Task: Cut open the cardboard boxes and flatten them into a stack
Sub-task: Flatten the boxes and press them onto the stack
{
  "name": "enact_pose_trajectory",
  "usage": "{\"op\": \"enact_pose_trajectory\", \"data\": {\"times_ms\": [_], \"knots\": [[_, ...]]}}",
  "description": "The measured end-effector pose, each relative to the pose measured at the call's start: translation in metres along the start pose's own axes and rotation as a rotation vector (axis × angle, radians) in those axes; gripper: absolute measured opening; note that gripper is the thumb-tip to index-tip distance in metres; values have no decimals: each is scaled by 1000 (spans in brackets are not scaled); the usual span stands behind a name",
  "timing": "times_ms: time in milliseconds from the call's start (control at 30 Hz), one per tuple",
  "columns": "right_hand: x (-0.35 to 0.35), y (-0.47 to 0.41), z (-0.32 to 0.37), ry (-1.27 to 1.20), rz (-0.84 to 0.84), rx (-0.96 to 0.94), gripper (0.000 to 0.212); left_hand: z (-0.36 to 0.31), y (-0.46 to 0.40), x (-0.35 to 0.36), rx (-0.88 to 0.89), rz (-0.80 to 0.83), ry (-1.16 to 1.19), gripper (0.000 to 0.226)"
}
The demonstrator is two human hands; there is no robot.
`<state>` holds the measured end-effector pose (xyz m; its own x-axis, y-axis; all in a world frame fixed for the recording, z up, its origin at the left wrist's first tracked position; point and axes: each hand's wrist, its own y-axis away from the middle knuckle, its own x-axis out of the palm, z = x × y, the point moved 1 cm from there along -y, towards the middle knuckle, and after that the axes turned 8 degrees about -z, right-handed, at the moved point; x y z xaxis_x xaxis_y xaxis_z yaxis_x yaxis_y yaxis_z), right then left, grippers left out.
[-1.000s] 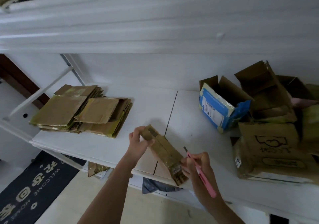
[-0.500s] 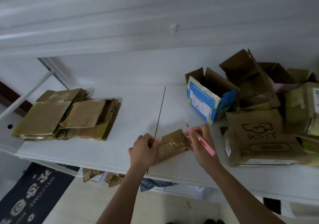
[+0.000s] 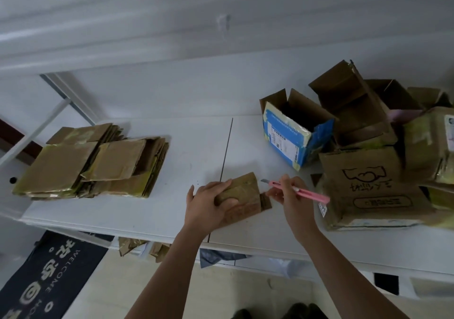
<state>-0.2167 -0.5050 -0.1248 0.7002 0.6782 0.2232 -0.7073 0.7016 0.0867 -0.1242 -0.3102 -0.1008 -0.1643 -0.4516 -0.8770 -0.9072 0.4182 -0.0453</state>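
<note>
A white table (image 3: 172, 210) carries a stack of flattened brown cardboard (image 3: 91, 166) streaked with shiny yellowish tape. A small brown box (image 3: 243, 195) shows the same yellowish sheen. The utility knife (image 3: 298, 190) is pink with a silver blade. One open box (image 3: 292, 131) is blue and white outside, brown inside. A large brown box (image 3: 368, 190) bears a black line drawing and lettering. A dark doormat (image 3: 49, 274) carries pale lettering.
</note>
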Motion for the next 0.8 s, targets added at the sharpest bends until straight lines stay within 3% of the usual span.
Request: {"op": "enact_pose_trajectory", "data": {"times_ms": [100, 233, 467, 800], "knots": [[-2, -2, 4, -75, 30, 53, 18, 2, 2, 1, 11, 29, -33, 51], [0, -3, 7, -174, 74, 123, 11, 2, 4, 6, 66, 80, -243, 52], [13, -7, 0, -83, 85, 76, 6, 3, 2, 7, 59, 129, -290, 70], [13, -11, -7, 129, 127, -105, 7, 4, 0, 5, 54, 123, -269, 57]]}}
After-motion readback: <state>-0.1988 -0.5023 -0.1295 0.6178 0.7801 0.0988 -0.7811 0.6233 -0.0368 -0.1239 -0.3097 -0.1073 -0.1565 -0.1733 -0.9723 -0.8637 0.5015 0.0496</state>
